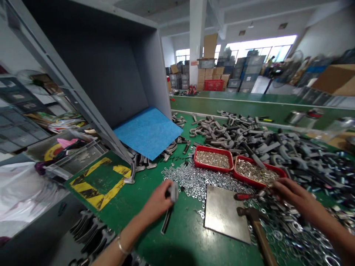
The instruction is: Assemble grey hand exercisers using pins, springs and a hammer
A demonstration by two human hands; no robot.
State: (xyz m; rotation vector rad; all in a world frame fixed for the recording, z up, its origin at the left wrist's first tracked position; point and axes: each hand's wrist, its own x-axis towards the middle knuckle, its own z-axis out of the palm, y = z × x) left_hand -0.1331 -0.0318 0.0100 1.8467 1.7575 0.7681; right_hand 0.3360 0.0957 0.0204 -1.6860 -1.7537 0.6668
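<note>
Here, hands apart, left hand (156,203) gripping grey fitting (173,192), right hand (295,197) by red tray (256,181)

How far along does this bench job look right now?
Done, it seems: stacked dark fittings sit below the bench edge. In hand: the left hand grips a grey-and-black fitting, and the right hand is at the red tray of small metal pieces. Left: the large heap of fittings and the loose washers spread over the green bench.
</note>
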